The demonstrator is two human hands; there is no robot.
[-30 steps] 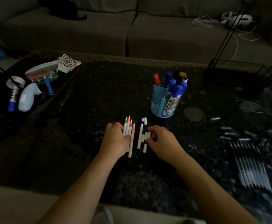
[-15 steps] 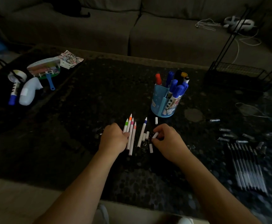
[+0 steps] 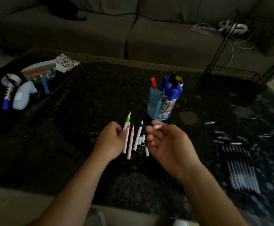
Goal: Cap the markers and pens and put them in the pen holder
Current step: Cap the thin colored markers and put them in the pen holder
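The pen with a green band (image 3: 127, 119) is in the left hand (image 3: 111, 139), whose curled fingers and thumb pinch its white barrel. It is uncapped, and its tip points away from the person. Whether its lower end touches the table cannot be told. The right hand (image 3: 168, 144) is turned partly palm-up with its fingers curled. It grips a small white cap (image 3: 157, 127) at its fingertips, near the pen's tip but apart from it.

Between the hands, on the dark speckled table (image 3: 92, 98), three more uncapped white pens lie side by side: a pink-banded pen (image 3: 126, 141), a salmon-banded pen (image 3: 131, 144) and a blue-banded pen (image 3: 137, 137). Three loose white caps (image 3: 143, 138) lie just beside the blue-banded pen.

Just beyond the right hand stands the blue pen holder (image 3: 155, 110), upright. Capped markers (image 3: 172, 93) in red, blue, black and yellow stand in its compartments.

Well off to the right, a row of dark pens (image 3: 240, 168) lies side by side, with small silvery caps (image 3: 219, 132) scattered above it. At the far left are a roll of tape (image 3: 10, 79), a white bottle (image 3: 23, 97), a blue-handled fan (image 3: 38, 72) and a printed sheet (image 3: 66, 61). A black wire rack (image 3: 230, 75) stands at the table's far right corner, and a grey sofa (image 3: 165, 38) is behind the table.
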